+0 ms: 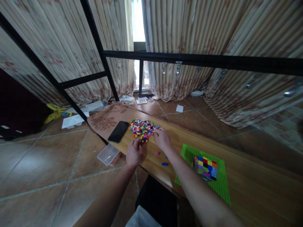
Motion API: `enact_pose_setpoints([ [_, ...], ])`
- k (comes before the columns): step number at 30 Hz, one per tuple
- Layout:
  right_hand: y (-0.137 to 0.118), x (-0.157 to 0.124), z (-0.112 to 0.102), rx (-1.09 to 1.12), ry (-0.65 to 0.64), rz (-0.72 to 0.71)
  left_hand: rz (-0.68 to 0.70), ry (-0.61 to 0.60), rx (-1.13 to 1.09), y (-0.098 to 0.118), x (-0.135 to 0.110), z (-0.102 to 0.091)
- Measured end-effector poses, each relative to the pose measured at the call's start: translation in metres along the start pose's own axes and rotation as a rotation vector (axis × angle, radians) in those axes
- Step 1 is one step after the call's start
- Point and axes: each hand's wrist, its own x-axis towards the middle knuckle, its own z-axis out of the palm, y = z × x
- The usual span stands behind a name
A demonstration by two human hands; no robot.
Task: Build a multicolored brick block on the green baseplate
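Observation:
A pile of small multicoloured toy bricks (142, 127) lies on the wooden bench top. At the near edge of the pile is my left hand (134, 153), fingers drawn together beside a few dark and yellow bricks. My right hand (162, 139) touches the pile's right side with its fingers pinched. Whatever either hand may hold is too small to make out. A blue brick (165, 164) and a pink brick (158, 153) lie loose on the bench. Behind my right forearm, a block-shaped brick build (206, 167) stands on a green studded baseplate (221, 171), partly hidden by the arm.
A black phone (118, 131) lies left of the pile. Below the bench's left edge is a clear plastic box (109, 154). A black metal frame (189, 59) crosses in front of the curtains (184, 28). Papers (142, 100) lie on the tiled floor.

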Motion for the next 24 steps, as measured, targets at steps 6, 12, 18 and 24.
enact_pose_setpoints([
  [6, -0.008, 0.020, 0.017, -0.069, -0.062, -0.029, 0.019, 0.011, 0.009, -0.002, 0.000, 0.001],
  [12, -0.013, 0.026, 0.017, -0.156, -0.132, 0.029, 0.036, 0.008, 0.017, -0.004, -0.001, 0.002],
  [18, -0.026, 0.043, 0.011, -0.225, -0.271, 0.142, 0.025, 0.006, 0.000, -0.004, -0.001, 0.003],
  [24, -0.034, 0.057, 0.007, -0.222, -0.387, 0.231, 0.012, -0.020, -0.013, -0.003, 0.000, 0.002],
])
